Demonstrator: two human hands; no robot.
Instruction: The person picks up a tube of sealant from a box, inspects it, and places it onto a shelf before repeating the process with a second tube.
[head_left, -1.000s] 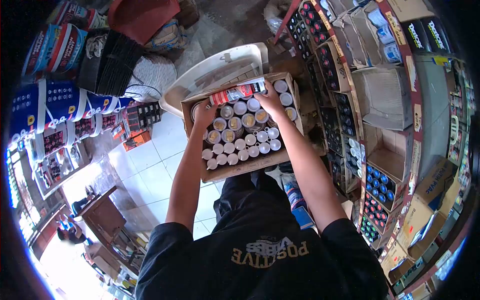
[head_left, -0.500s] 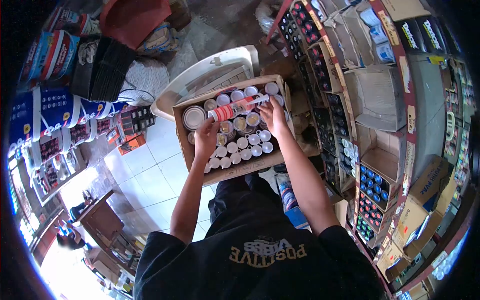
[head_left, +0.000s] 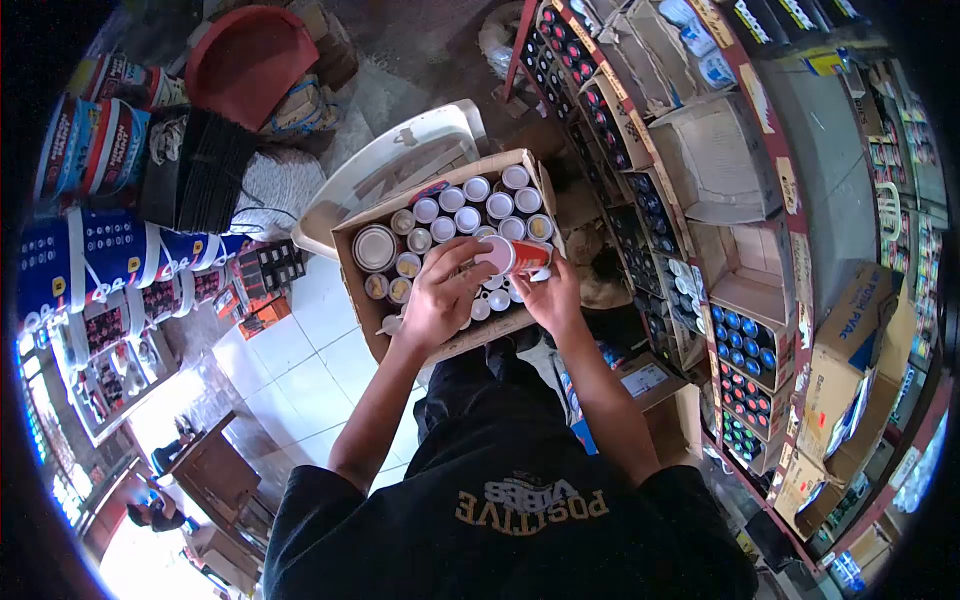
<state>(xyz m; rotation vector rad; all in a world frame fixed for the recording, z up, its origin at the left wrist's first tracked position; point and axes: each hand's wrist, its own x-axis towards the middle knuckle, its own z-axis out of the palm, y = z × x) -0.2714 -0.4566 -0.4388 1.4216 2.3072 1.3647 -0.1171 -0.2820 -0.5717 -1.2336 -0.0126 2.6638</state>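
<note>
Above the cardboard box [head_left: 480,339], the right hand [head_left: 553,297] is gripping the red cartridge [head_left: 529,257] between thumb and fingers. The left hand [head_left: 434,300] is partly curling, its fingertips lying against the cartridge's pale round end; whether it is gripping cannot be told. One cartridge is being handled out of its row; round-ended containers [head_left: 467,220] are standing inside the box. How much handling is remaining cannot be determined. Beyond the box, a white plastic chair [head_left: 345,192] is standing.
</note>
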